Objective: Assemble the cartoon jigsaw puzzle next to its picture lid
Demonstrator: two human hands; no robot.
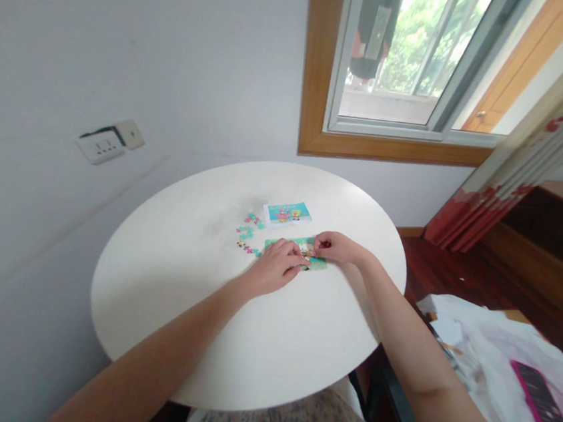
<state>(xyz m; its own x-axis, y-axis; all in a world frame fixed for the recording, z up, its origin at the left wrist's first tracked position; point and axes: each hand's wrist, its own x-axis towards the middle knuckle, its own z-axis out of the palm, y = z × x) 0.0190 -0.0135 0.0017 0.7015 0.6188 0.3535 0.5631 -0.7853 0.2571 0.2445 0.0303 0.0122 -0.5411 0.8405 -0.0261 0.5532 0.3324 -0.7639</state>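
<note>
A small jigsaw puzzle (319, 265) in green and teal lies near the middle of the round white table (172, 334), partly covered by both hands. My left hand (278, 264) rests over its left part, fingers stretched to the right and lying on the surface. Above its right part, my right hand (335, 247) is closed in a pinch, fingertips touching the puzzle or just over it. Whatever sits between those fingertips is too small to make out. Several loose puzzle pieces (246, 232) lie in a curved line left of the puzzle.
A teal picture card (288, 213) with cartoon figures lies behind the puzzle. At the right, a pink-edged phone (543, 403) rests on white plastic bags (474, 339). The wall with a socket (101, 145) and a window (398, 62) borders the table's far side.
</note>
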